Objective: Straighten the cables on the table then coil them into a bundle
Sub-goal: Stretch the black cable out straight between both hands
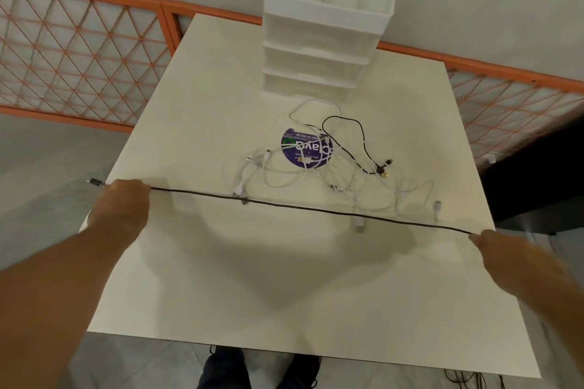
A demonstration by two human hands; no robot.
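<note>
While both hands (pixel 121 202) (pixel 493 246) pinch it, thin black cable (pixel 303 207) runs taut.

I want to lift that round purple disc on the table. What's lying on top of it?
White cables cross the purple disc, mostly over its right and lower parts, hiding some print. Whatever is beneath the disc cannot be seen.

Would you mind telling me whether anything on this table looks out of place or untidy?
The white cables lie in a tangled heap over a round purple sticker, with a short black cable looped among them. Only the long black cable is straight, stretched between the left hand and right hand. Nothing looks damaged.
</note>
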